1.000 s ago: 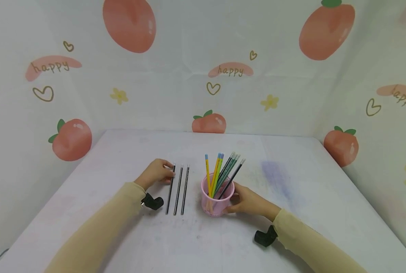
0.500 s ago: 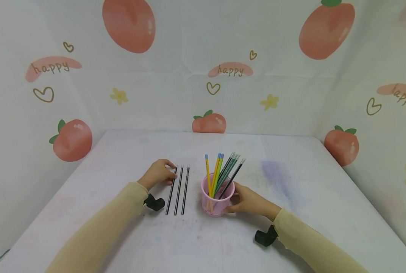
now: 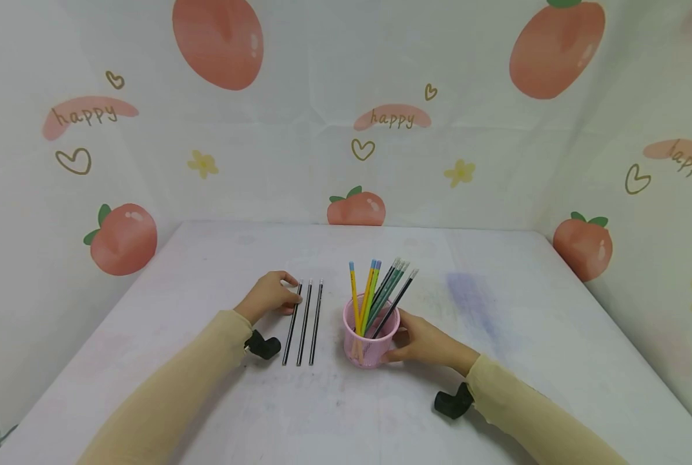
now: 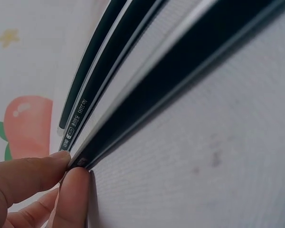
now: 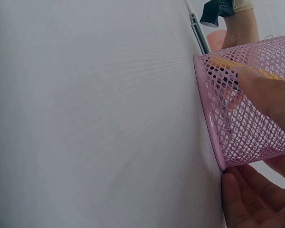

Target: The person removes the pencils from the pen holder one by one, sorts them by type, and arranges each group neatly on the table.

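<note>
Three dark pencils lie side by side on the table, left of a pink mesh pencil cup point(image 3: 369, 352). At the far end of the leftmost pencil point(image 3: 290, 332), my left hand point(image 3: 267, 297) pinches it between thumb and finger. The left wrist view shows this pinch on the pencil point(image 4: 152, 102) closely, with the other two beyond it. My right hand point(image 3: 430, 342) grips the cup's right side. In the right wrist view, the thumb lies on the mesh wall point(image 5: 247, 114) and fingers curl around the other side. Several pencils point(image 3: 375, 297), yellow, green and dark, lean inside the upright cup.
A white table point(image 3: 346, 420) with faint smudges carries everything. Behind and beside it hangs a white cloth point(image 3: 299, 142) printed with peaches, hearts and flowers. A black wrist device point(image 3: 263, 345) sits under the left sleeve, another device point(image 3: 453, 402) under the right.
My left hand has shifted slightly right, bringing the leftmost pencil's far end closer to the middle pencil. In the last half second it has held still. The right hand and cup stay in place.
</note>
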Demonstrator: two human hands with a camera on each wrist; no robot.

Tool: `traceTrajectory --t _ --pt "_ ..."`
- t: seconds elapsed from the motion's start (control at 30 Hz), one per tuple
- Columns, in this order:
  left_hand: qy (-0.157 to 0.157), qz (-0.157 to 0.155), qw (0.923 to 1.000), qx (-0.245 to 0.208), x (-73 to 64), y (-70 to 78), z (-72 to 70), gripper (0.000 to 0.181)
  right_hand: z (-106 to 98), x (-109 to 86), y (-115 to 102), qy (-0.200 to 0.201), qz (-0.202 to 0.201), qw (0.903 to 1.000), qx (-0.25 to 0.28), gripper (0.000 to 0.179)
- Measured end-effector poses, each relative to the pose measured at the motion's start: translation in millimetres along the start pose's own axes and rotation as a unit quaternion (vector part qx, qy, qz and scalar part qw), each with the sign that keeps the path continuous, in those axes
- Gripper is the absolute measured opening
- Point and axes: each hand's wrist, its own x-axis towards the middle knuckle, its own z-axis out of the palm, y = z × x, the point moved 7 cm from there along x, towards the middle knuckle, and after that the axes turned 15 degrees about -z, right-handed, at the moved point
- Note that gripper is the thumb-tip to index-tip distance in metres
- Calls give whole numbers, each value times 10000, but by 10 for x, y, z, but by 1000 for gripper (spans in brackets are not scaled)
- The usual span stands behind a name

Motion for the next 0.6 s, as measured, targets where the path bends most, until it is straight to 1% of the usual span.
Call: traceTrajectory --t 0.1,0.23,0.6 --pt "-98 -29 9998 -159 19 -11 6 46 -6 5 -13 9 -35 10000 -15 87" --pt "-169 -90 9995 -263 52 -26 12 47 -9 5 -1 3 -36 10000 -50 86" --pt "-222 -68 9989 -418 50 -30 14 46 -16 8 7 -11 43 9999 -119 86"
